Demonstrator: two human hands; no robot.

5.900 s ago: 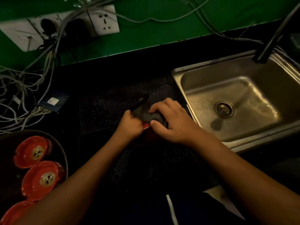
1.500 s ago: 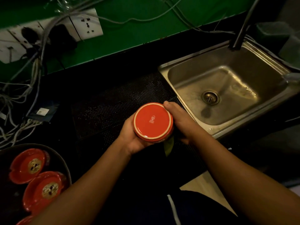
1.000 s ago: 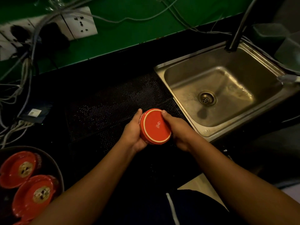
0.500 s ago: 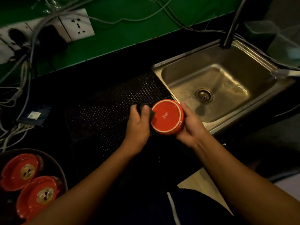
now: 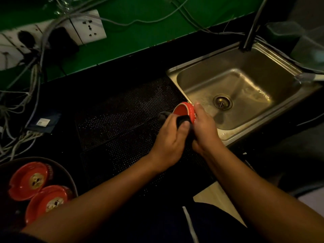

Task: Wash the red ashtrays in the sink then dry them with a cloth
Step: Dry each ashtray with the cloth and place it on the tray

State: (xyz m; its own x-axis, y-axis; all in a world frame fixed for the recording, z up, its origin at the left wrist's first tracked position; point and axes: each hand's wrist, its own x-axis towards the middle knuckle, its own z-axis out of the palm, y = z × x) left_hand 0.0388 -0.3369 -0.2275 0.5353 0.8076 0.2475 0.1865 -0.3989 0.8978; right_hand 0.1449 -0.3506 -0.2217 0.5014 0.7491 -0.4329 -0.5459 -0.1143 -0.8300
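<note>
Spanning the view: dark worktop (image 5: 122, 71), with a steel sink (image 5: 245, 79) set in at right, drain visible. A perforated black mat (image 5: 122, 116) lies on the worktop just left of the sink. A round dark tray (image 5: 70, 174) at lower left carries a rear ashtray (image 5: 28, 181) and a front ashtray (image 5: 46, 202), both red, open side up. Left hand (image 5: 169, 137) grips a dark cloth (image 5: 164, 116), pressing it against the held ashtray (image 5: 184, 110). Right hand (image 5: 204, 127) curls round that red ashtray, which is tilted on edge over the mat's right end, just beside the sink's left rim.
</note>
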